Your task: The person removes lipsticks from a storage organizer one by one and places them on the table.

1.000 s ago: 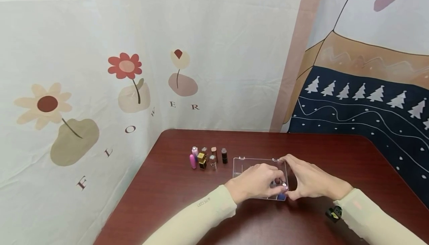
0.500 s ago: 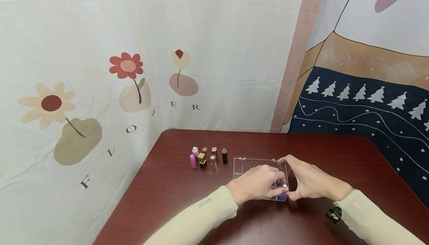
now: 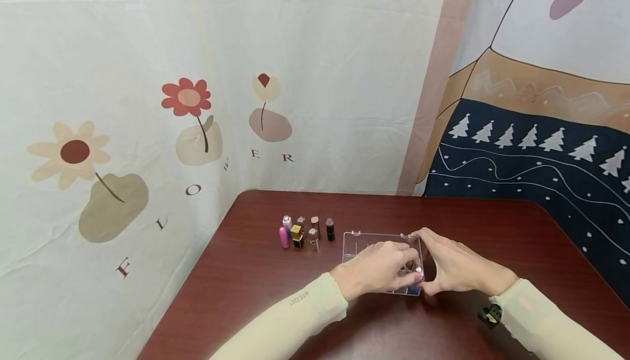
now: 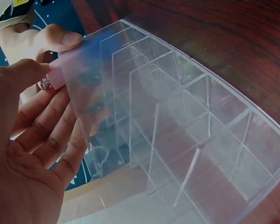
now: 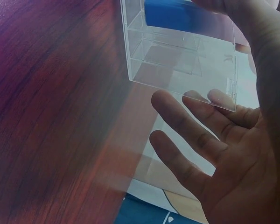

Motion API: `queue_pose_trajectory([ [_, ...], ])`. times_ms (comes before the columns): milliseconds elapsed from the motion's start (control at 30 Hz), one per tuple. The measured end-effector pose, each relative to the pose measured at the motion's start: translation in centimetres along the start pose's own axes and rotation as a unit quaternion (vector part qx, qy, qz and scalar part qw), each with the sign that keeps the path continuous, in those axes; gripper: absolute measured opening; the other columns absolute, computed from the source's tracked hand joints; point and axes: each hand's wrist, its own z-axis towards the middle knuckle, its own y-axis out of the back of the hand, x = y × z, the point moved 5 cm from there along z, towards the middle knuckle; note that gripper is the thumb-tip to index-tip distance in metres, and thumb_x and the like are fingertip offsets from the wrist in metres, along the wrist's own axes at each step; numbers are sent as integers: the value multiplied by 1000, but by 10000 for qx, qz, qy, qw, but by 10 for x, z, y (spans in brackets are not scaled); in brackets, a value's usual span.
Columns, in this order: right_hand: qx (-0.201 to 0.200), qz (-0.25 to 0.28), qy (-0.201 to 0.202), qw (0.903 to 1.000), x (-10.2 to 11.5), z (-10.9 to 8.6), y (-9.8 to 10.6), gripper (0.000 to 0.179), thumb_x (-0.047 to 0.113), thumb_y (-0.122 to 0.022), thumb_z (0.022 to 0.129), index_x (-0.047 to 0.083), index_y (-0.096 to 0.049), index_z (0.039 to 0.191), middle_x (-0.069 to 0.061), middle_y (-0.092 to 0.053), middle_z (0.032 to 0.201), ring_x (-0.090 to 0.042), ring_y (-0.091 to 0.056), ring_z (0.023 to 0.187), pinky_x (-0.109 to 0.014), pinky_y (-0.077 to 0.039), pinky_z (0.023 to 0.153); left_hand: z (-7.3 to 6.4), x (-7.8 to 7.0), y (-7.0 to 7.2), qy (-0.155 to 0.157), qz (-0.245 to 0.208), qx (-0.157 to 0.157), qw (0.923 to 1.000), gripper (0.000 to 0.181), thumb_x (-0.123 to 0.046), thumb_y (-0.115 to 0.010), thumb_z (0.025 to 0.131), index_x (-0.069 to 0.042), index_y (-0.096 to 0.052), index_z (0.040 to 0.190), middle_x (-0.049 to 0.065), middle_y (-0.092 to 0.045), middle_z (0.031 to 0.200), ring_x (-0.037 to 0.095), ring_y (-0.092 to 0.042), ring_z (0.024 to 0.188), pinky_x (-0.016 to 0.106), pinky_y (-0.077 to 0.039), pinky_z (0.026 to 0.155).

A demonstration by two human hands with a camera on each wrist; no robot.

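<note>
A clear plastic compartment box (image 3: 381, 235) stands on the table in front of me. My left hand (image 3: 381, 264) reaches over it from the left and pinches the silver-tipped pink end of a pink and blue lipstick tube (image 4: 60, 74). The tube's blue part (image 5: 177, 16) lies within the box's right-end compartment, seen through the clear wall. My right hand (image 3: 460, 264) spans the box's right end, thumb at the front corner and fingertips at the back corner. In the right wrist view, its lower fingers spread beside the box edge. The other compartments visible in the left wrist view hold nothing.
Left of the box stands a group of several small lipstick tubes, among them a bright pink one (image 3: 284, 237), a black and gold one (image 3: 297, 237) and a black one (image 3: 330, 230). Printed curtains (image 3: 344, 75) hang behind the dark red wooden table (image 3: 236, 294).
The silver end of the lipstick tube has shifted slightly toward the back between my left fingers. Both hands and the box stay about where they were.
</note>
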Motion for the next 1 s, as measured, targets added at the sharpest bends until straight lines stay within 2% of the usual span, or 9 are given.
queue_pose_trajectory([
  [567, 244, 90, -185, 9995, -3, 0, -1, 94, 42, -105, 68, 18, -58, 145, 8, -69, 122, 1, -66, 93, -26, -60, 76, -5, -5, 23, -68, 97, -421, 9990, 20, -41, -81, 111, -25, -81, 123, -11, -78, 111, 0, -70, 92, 12, -60, 86],
  [767, 329, 181, -201, 9991, -3, -1, 0, 92, 43, -106, 72, 20, -56, 145, 10, -67, 120, 2, -64, 92, -25, -60, 74, -9, -4, 32, -111, 136, -652, 9977, 21, -39, -83, 110, -23, -80, 124, -9, -78, 108, 1, -68, 86, 11, -58, 82],
  [1000, 340, 290, -146, 9989, -2, -1, -1, 90, 40, -107, 74, 20, -55, 144, 14, -65, 111, 3, -64, 88, -23, -58, 71, -15, -3, 48, -177, 33, -1076, 9940, 22, -33, -85, 110, -18, -80, 124, -7, -80, 110, 4, -72, 89, 12, -60, 83],
])
